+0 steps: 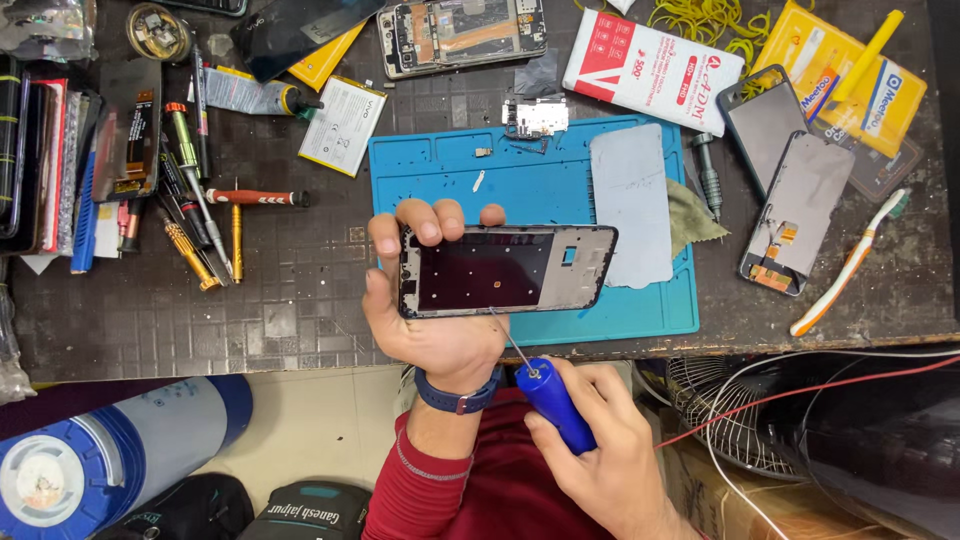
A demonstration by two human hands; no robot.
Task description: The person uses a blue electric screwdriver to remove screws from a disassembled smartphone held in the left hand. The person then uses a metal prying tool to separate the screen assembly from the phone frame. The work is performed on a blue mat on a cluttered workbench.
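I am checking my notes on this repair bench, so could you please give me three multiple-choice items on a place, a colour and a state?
1. Where is the phone frame?
A. above the blue mat
B. on the floor
C. inside a drawer

2. What colour is the screwdriver handle?
A. red
B. blue
C. green

3. How is the frame held?
A. lying loose
B. gripped by the left hand
C. clamped in a vice

Answers: 1 A, the mat shows behind it; 2 B, the handle in the right hand is blue; 3 B, fingers wrap its end.
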